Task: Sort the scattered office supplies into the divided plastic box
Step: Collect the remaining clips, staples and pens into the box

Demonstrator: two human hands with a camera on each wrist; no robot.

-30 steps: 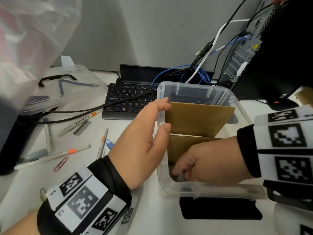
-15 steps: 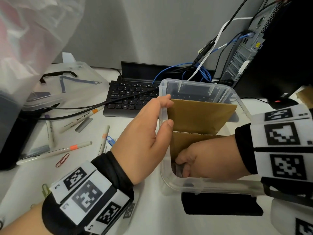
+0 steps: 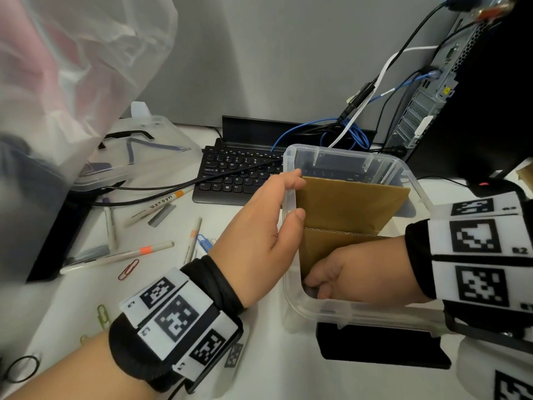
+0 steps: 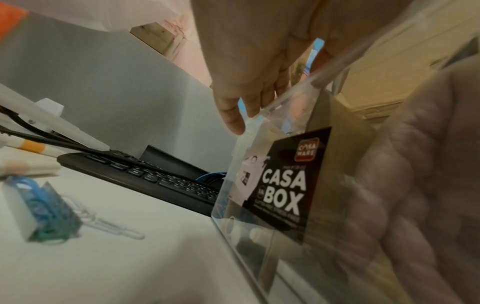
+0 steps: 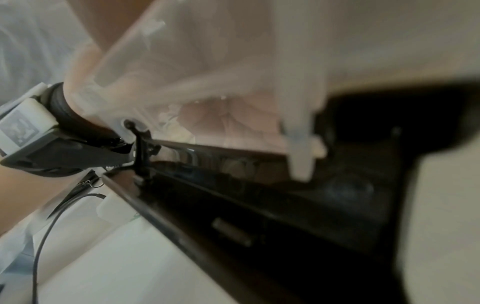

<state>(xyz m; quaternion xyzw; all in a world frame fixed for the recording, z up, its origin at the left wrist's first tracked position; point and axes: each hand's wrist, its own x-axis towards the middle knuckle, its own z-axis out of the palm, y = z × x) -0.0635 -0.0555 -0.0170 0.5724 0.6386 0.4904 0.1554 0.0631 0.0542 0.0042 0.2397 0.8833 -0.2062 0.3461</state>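
A clear plastic box point(image 3: 346, 153) stands on the white desk, split by brown cardboard dividers point(image 3: 352, 203). My left hand point(image 3: 259, 232) grips the box's left rim, thumb at the rim and fingers point(image 4: 233, 102) along the wall above the label point(image 4: 283, 185). My right hand point(image 3: 346, 269) reaches into the near compartment with its fingers curled in the near left corner, pinching a small grey item point(image 3: 313, 290) that I cannot identify. Markers point(image 3: 115, 255) point(image 3: 161, 204), a staple strip point(image 3: 161, 215) and red point(image 3: 128, 269), blue point(image 3: 203, 241) and green point(image 3: 102, 313) paper clips lie scattered to the left.
A black keyboard point(image 3: 236, 174) lies behind the supplies, with a cable across it. The box lid point(image 3: 138, 148) and a plastic bag point(image 3: 72, 67) are at the back left. A computer tower point(image 3: 432, 90) with cables stands at the back right. A flat black object point(image 3: 380, 347) lies under the box's near edge.
My right hand has shifted slightly inside the near compartment. The left hand has stayed on the box's left rim.
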